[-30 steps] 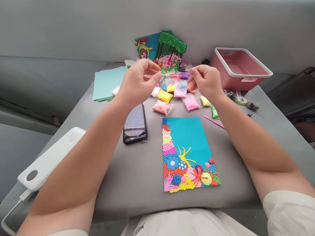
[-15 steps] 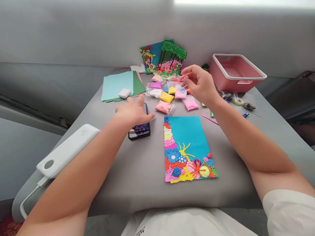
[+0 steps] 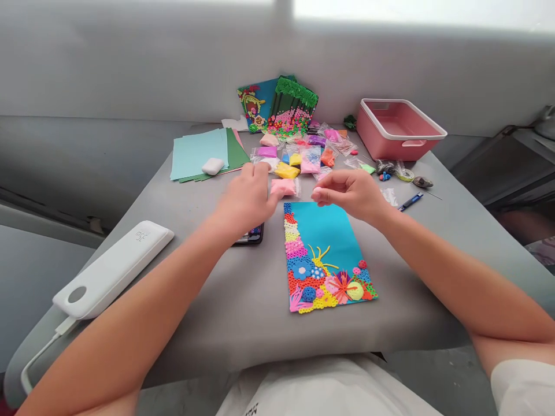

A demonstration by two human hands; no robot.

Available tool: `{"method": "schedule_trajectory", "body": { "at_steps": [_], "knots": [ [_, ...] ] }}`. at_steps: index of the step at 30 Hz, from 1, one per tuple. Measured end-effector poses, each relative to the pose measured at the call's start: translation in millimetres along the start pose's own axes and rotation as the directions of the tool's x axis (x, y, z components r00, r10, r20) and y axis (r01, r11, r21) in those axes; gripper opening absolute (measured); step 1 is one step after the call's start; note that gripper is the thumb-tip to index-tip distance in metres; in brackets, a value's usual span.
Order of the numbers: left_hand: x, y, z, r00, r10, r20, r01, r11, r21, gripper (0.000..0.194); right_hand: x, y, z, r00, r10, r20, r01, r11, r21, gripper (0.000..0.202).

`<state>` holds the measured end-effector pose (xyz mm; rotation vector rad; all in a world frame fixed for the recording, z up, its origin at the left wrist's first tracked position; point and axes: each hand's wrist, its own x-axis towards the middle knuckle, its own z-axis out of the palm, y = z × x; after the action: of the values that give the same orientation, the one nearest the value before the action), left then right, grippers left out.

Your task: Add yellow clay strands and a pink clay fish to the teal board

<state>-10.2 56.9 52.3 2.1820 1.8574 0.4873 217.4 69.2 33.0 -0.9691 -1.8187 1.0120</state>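
Near the card's [image 3: 321, 228] far edge, right fingers [image 3: 333, 197] hover.

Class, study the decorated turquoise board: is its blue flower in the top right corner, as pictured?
No, the blue flower sits in the lower left part of the turquoise board.

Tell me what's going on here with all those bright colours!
Someone is at a grey table. Their right hand is pinched near the far edge of a blue sheet, which has colourful shapes down its left side and along the bottom. I can't tell if that hand holds anything. Their left hand is over a phone, hiding most of it. Colourful little bags lie farther back.
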Motion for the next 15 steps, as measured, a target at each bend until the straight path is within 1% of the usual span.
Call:
{"method": "schedule_trajectory", "body": {
  "at_steps": [1,2,3,4,5,6,7,8,9,10,12,15],
  "knots": [
    [-3,5,3.8,0.999,0.031,-0.010,-0.033,0.963,-0.268,0.047,-5,-3,3,0.998,-0.049,-0.031,0.049,0.999,-0.011,0.028],
    [-7,10,8.3,0.999,0.038,0.032,-0.015,0.842,-0.540,0.039,-9,-5,6,0.993,-0.102,-0.062,0.101,0.995,-0.018,0.026],
    [-10,14,13.3,0.995,0.021,0.100,0.061,0.667,-0.743,0.037,-13,-7,10,0.985,-0.147,-0.089,0.144,0.989,-0.030,0.024],
    [-14,17,18.5,0.984,0.008,0.178,0.152,0.487,-0.860,0.037,-17,-9,13,0.977,-0.184,-0.108,0.179,0.982,-0.056,0.022],
    [-18,19,23.7,0.971,0.006,0.239,0.223,0.332,-0.916,0.035,-21,-9,16,0.969,-0.218,-0.117,0.207,0.973,-0.098,0.019],
    [-22,21,28.5,0.961,0.019,0.275,0.265,0.212,-0.941,0.034,-24,-9,19,0.959,-0.258,-0.116,0.238,0.959,-0.156,0.015],
    [-26,21,33.0,0.952,0.038,0.302,0.296,0.119,-0.948,0.033,-27,-7,22,0.946,-0.305,-0.108,0.276,0.936,-0.220,0.011],
    [-30,21,36.9,0.947,0.062,0.315,0.312,0.056,-0.949,0.033,-29,-4,24,0.929,-0.357,-0.092,0.321,0.906,-0.277,0.009],
    [-33,20,40.3,0.942,0.080,0.326,0.326,0.020,-0.945,0.034,-31,-1,26,0.909,-0.410,-0.074,0.367,0.873,-0.320,0.007],
    [-35,19,43.3,0.937,0.083,0.339,0.340,0.003,-0.940,0.036,-32,3,28,0.888,-0.455,-0.057,0.409,0.842,-0.351,0.007],
    [-38,18,48.0,0.932,0.051,0.358,0.359,-0.022,-0.933,0.040,-35,10,29,0.856,-0.515,-0.041,0.459,0.795,-0.397,0.008],
    [-41,18,52.4,0.925,0.020,0.381,0.381,-0.039,-0.924,0.039,-38,15,30,0.841,-0.539,-0.034,0.472,0.764,-0.440,0.011]
  ]
}}
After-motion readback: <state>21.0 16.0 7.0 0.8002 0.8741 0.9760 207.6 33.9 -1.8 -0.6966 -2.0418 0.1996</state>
